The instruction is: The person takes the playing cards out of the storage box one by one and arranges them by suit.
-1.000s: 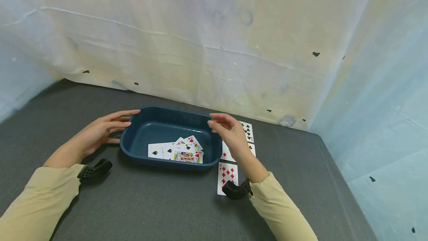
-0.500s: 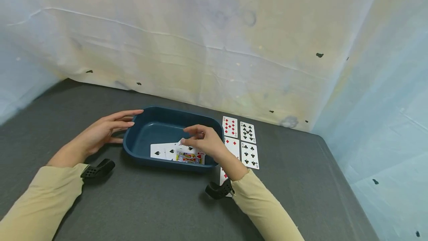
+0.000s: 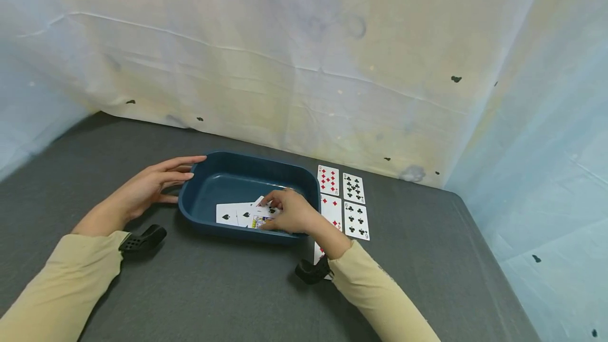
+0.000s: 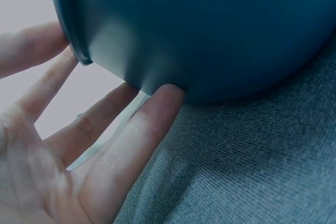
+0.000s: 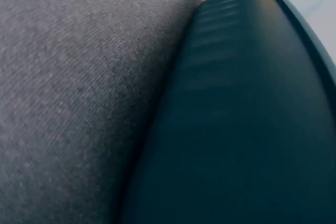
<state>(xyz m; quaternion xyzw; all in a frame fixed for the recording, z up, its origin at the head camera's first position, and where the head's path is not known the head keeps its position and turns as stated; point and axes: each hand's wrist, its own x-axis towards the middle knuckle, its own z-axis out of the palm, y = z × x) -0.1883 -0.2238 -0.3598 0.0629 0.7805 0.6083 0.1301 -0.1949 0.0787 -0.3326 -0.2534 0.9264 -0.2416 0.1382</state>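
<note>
In the head view a dark blue rectangular tray (image 3: 247,235) stands on the grey table. Several playing cards (image 3: 233,213) lie overlapping at its near side, spades and a king among them. My left hand (image 3: 152,183) touches the tray's left end with spread, fairly straight fingers (image 4: 152,124), also seen in the left wrist view. Inside the tray, my right hand (image 3: 294,212) is over the cards at the right, thumb and fingers apart around the king and partly hiding it. Any contact with that card is unclear. The right wrist view shows only the tray's outer wall (image 5: 236,103) and part of a hand.
Right of the tray, face-up cards lie in two columns: a nine of diamonds (image 3: 329,180) and more diamonds, with a nine of clubs (image 3: 353,188) and a six of clubs (image 3: 357,220) beside them. A pale cloth (image 3: 285,57) hangs behind the table.
From the tray's right rim, my right hand has moved left into the tray and down onto the cards. The diamonds and clubs came into fuller view. My left hand stays at the tray.
</note>
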